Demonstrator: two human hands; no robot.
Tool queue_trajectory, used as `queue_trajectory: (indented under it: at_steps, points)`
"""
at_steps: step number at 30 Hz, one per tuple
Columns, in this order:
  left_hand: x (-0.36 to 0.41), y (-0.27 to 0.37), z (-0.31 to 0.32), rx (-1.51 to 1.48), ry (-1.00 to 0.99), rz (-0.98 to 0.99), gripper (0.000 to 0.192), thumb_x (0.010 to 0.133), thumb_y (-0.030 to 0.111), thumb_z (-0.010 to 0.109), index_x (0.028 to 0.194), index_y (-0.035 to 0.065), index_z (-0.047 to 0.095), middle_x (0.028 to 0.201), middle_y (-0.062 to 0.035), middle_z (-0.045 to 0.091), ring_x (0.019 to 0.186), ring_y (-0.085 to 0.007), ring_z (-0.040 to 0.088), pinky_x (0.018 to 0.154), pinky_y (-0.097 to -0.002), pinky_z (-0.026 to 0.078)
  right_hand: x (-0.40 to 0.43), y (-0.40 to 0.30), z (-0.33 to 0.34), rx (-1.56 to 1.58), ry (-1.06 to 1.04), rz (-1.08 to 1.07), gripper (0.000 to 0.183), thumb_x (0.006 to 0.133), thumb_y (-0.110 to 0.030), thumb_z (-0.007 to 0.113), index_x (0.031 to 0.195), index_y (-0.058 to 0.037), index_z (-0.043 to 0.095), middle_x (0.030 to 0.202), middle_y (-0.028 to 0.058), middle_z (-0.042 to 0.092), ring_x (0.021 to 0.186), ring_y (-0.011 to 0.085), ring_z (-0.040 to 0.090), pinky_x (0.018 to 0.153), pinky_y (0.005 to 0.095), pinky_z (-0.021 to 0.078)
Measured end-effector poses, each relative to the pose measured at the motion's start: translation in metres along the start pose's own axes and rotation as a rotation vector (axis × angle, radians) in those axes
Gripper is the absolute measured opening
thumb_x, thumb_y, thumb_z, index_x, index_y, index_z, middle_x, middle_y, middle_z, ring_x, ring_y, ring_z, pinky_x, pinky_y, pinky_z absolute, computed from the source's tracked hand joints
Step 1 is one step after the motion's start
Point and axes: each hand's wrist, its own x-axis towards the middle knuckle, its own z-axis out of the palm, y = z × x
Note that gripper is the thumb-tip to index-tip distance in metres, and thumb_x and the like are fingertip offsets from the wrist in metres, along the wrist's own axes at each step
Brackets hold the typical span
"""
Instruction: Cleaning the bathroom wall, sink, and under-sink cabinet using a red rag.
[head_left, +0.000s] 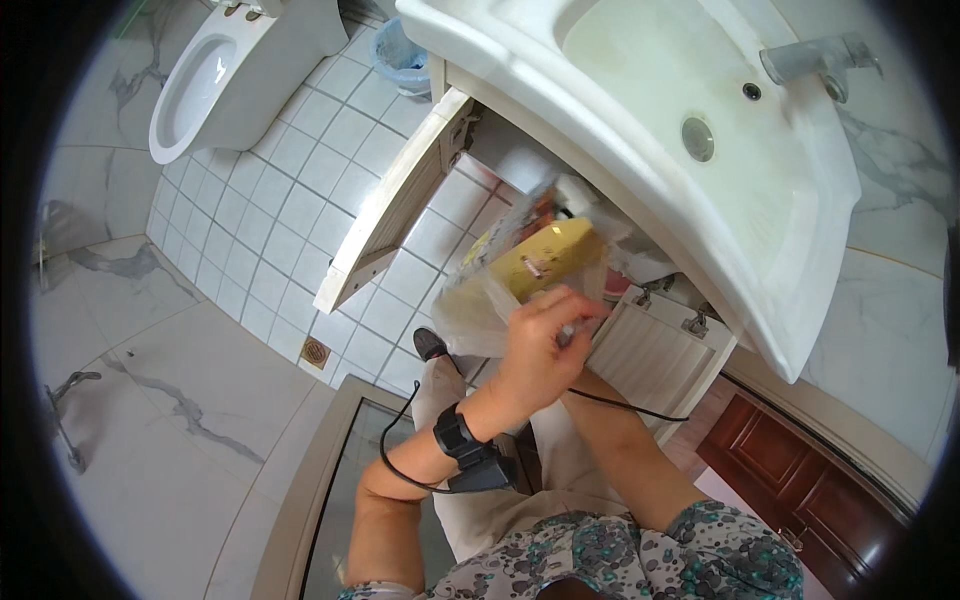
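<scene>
A clear plastic bag (469, 311) bulges below the basin, in the opening of the vanity cabinet. Inside it lies a yellow package (551, 259), with orange and white items behind. My left hand (544, 349) is curled at the bag's near side, its fingers closed on what looks like gathered plastic. A black strapped device (461, 439) with a cable sits on my left wrist. My right forearm (630, 450) reaches up from the right and passes beneath the left hand, which hides my right hand.
Two cabinet doors, the left one (397, 202) and the right one (660, 345), stand swung out on either side. Above hangs the white washbasin (780, 217) with its faucet (814, 60). A lined bin (401, 56) and toilet (247, 82) stand on the tiled floor (300, 180).
</scene>
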Motion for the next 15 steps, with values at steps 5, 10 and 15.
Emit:
queue_trajectory:
  at_steps: [5,10,15]
  points:
    - [-0.017,0.006,-0.019,0.006,0.022,-0.168,0.042,0.07,-0.007,0.052,0.111,0.0005,0.059,0.077,-0.0062,0.06,0.068,-0.012,0.056,0.063,-0.0226,0.044,-0.004,-0.011,0.013,0.116,-0.011,-0.096,0.048,0.094,-0.047,0.045,0.121,-0.007,0.051,0.113,0.0088,0.059,0.104,0.0233,0.058,0.088,0.0387,0.0489]
    - [-0.016,0.003,-0.035,0.099,0.007,-0.517,0.072,0.08,0.013,0.069,0.14,-0.0052,0.032,0.068,-0.0023,0.055,0.061,-0.0048,0.048,0.055,-0.0186,0.038,-0.01,-0.053,0.024,0.319,-0.014,-0.307,0.048,0.093,-0.046,0.047,0.122,-0.008,0.05,0.116,0.0081,0.057,0.107,0.0229,0.057,0.089,0.0392,0.048]
    - [0.001,-0.045,-0.035,0.087,-0.043,-0.595,0.089,0.075,0.017,0.078,0.144,-0.0024,0.024,0.092,-0.0035,0.059,0.066,-0.0048,0.049,0.056,-0.0192,0.039,-0.011,-0.12,0.032,0.435,-0.131,-0.47,0.048,0.092,-0.045,0.05,0.123,-0.009,0.05,0.12,0.0073,0.056,0.11,0.0225,0.055,0.091,0.0397,0.0471]
